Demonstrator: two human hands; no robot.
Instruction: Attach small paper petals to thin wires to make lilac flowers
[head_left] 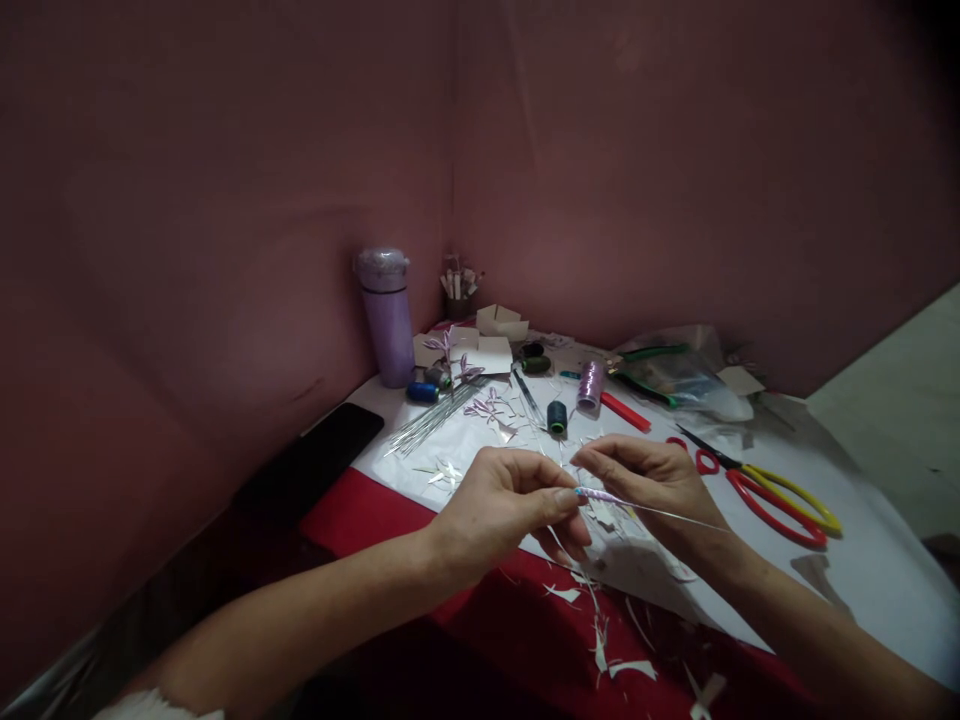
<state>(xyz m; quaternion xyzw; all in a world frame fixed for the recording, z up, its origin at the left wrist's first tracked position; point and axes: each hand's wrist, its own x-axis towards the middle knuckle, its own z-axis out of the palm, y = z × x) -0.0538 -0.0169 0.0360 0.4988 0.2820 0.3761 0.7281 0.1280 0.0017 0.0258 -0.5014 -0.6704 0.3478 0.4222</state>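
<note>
Both hands met over the near edge of the white table point(885, 580). Thumb and forefinger of the left hand point(517, 500) were pinched on a lilac-wrapped piece point(598, 495); the right hand point(651, 480) sat just beside it, thumb and fingertips nearly together, though whether they gripped a thread I could not tell.

From the left, a black phone point(322, 450) lay near a lilac bottle point(390, 340), which stood upright, its cap under clear plastic and its contents hidden. Silvery wires point(435, 418) came next. Behind them, in the corner, a small dark cup point(459, 306) held pale upright slips. Farther right lay a clear plastic bag point(712, 385), its contents too dim to name, then red-and-yellow-handled scissors point(780, 500).

The wrapped piece's long axis ran nearly level, sloping slightly down to the right: its bluish end was at the left fingertips, and its bare wire point(675, 514) pointed toward the right wrist.
</note>
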